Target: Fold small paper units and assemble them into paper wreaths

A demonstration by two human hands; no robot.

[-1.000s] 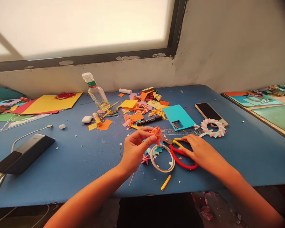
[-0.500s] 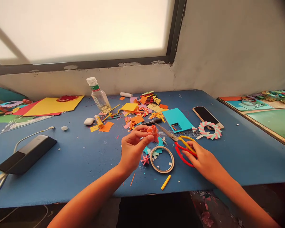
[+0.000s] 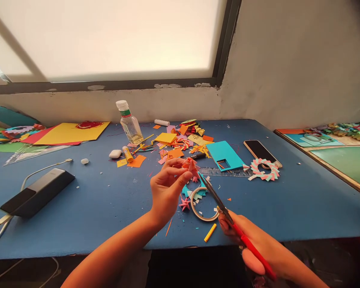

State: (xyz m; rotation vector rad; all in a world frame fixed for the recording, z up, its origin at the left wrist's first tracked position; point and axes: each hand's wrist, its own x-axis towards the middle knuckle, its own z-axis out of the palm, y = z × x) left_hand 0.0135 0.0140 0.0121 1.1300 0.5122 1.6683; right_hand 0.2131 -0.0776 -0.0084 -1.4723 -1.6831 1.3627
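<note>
My left hand (image 3: 167, 191) pinches a small folded piece of orange-pink paper (image 3: 191, 164) above the table. In my right hand (image 3: 243, 234) are scissors (image 3: 220, 206) with red and yellow handles, now seen edge-on. Their blade tips point up and left, close to the paper; whether they touch it I cannot tell. Beneath lie a tape-roll-like ring (image 3: 193, 208), a pink paper star (image 3: 185, 204) and a blue paper wreath (image 3: 202, 193), which is partly hidden by my left hand and the scissors. A short yellow stick (image 3: 210, 233) lies near the front edge.
Colourful paper scraps (image 3: 175, 153) spread behind my hands, beside a glass bottle (image 3: 131, 129). A blue card (image 3: 225, 154), a clear ruler (image 3: 237, 173), a pink-and-mint paper ring (image 3: 265, 176) and a phone (image 3: 262, 153) lie to the right. A black device (image 3: 39, 193) with cables stands left.
My right hand has moved down and turned the scissors from face-on to edge-on, their tips now nearer the paper. My left hand keeps its pinch. The view has shifted slightly.
</note>
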